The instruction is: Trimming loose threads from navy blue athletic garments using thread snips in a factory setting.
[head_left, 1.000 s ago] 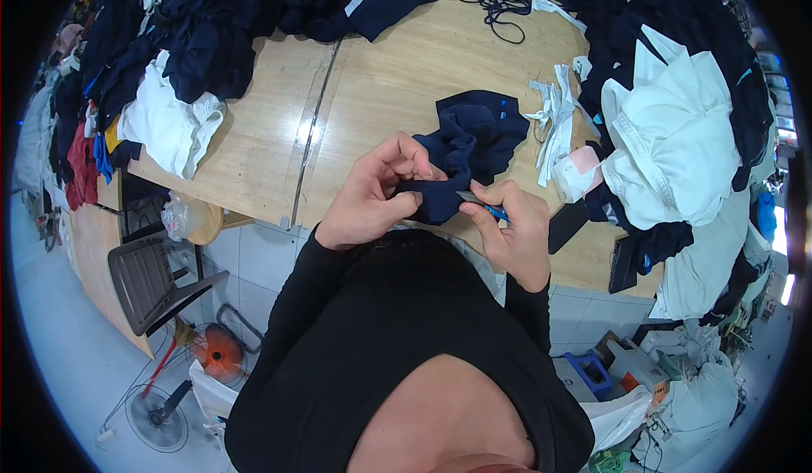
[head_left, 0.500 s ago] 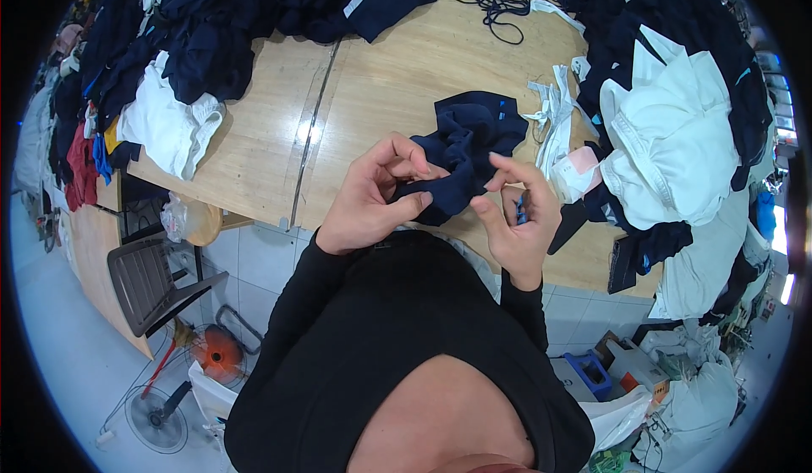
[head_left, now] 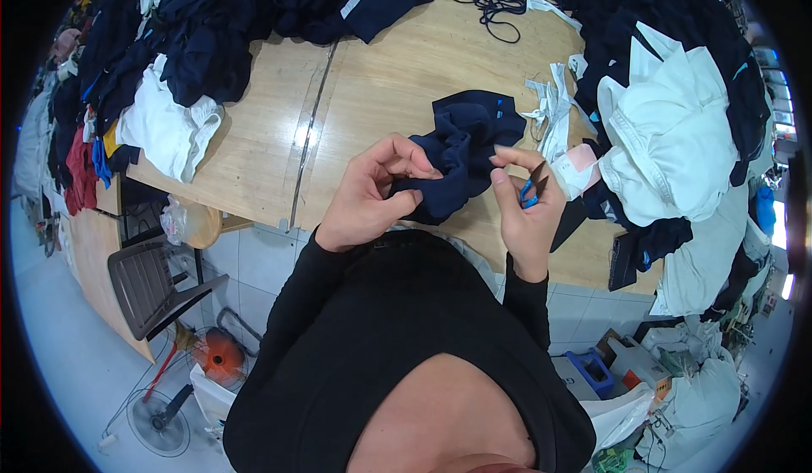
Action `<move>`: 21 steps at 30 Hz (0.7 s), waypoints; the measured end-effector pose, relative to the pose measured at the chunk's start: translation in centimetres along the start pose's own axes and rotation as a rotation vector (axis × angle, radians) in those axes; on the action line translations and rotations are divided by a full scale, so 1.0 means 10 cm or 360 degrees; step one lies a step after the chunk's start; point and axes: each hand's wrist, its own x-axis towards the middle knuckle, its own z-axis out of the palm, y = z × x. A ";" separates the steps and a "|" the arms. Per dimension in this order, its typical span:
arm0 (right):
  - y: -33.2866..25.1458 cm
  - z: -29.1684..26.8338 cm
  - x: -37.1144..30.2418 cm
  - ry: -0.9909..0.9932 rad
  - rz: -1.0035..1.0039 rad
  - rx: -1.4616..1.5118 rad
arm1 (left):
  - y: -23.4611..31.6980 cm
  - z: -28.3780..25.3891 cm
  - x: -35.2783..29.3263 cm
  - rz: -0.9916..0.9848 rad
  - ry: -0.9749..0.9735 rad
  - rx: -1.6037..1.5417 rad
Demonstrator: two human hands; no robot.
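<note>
A crumpled navy garment (head_left: 463, 147) lies on the near part of the table, its near edge lifted between my hands. My left hand (head_left: 376, 190) pinches that edge between thumb and fingers. To the right of the cloth, my right hand (head_left: 531, 211) is curled around small blue-handled thread snips (head_left: 529, 194), which rest in the palm with the dark blades pointing away from me. The thumb and index finger of this hand come close together beside the garment; whether a thread is between them is too small to tell.
On the right is a heap of white cloth (head_left: 668, 135) over navy garments, beside white fabric strips (head_left: 554, 114). Dark cord (head_left: 495, 4) lies at the back. Navy garments (head_left: 211, 42) and a white piece (head_left: 165, 126) fill the far left. A chair (head_left: 152, 283) and fans (head_left: 159, 421) stand left.
My right hand has tilted and shifted slightly right, bringing the snips into clearer view. Its thumb and index finger have drawn closer together. My left hand keeps its pinch on the navy garment.
</note>
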 end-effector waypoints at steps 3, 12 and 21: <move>-0.08 0.05 -0.02 -0.0210 0.0028 -0.0029 | -0.02 0.01 0.01 -0.0039 -0.0014 -0.0003; 0.08 0.06 -0.04 -0.0219 0.0015 0.0007 | -0.02 0.00 0.02 -0.0052 -0.0018 -0.0022; 0.01 0.13 -0.06 -0.0267 -0.0137 -0.0123 | -0.04 0.00 0.03 -0.0049 -0.0040 0.0024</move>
